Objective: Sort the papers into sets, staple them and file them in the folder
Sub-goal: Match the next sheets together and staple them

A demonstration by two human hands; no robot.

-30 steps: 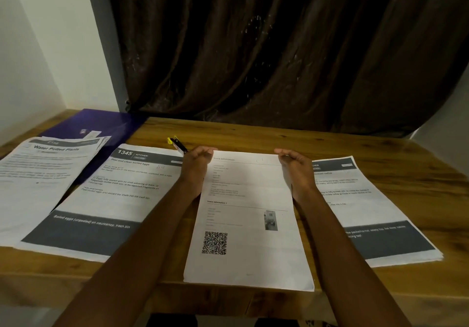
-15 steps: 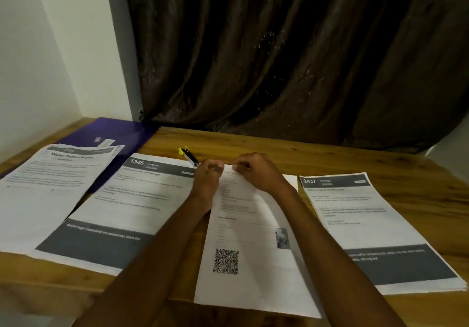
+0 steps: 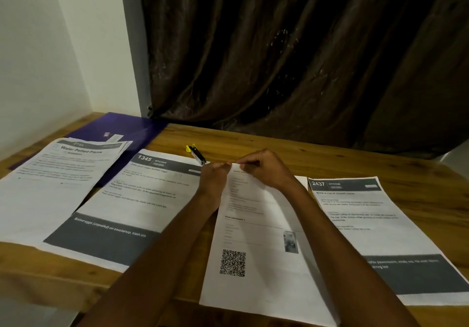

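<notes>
Hands meet at the far, top edge of the middle set of papers (image 3: 256, 238), the one with the QR code, which lies on the worktop (image 3: 317, 154) with its long axis running away from the person and its near end hanging just past the front edge. The left hand (image 3: 215, 174) has its fingers (image 3: 224, 165) curled onto the top left corner, and the right hand (image 3: 264, 168) pinches the top edge just beside it, so both hands grip the same sheets at the one corner; how many sheets are caught cannot be told. That corner is, I judge, where a staple belongs, and the small black and yellow stapler (image 3: 196, 153) lies just beyond and to the left of the left hand's fingertips, so the left hand is the nearer one to fetch it while the right holds the corner square. Left of this set lies the 1345 set (image 3: 132, 200), then the Water Potted Plants set (image 3: 50, 174) resting partly on the purple folder (image 3: 127, 129) at the far left; the 2437 set (image 3: 368, 225) lies to the right.
</notes>
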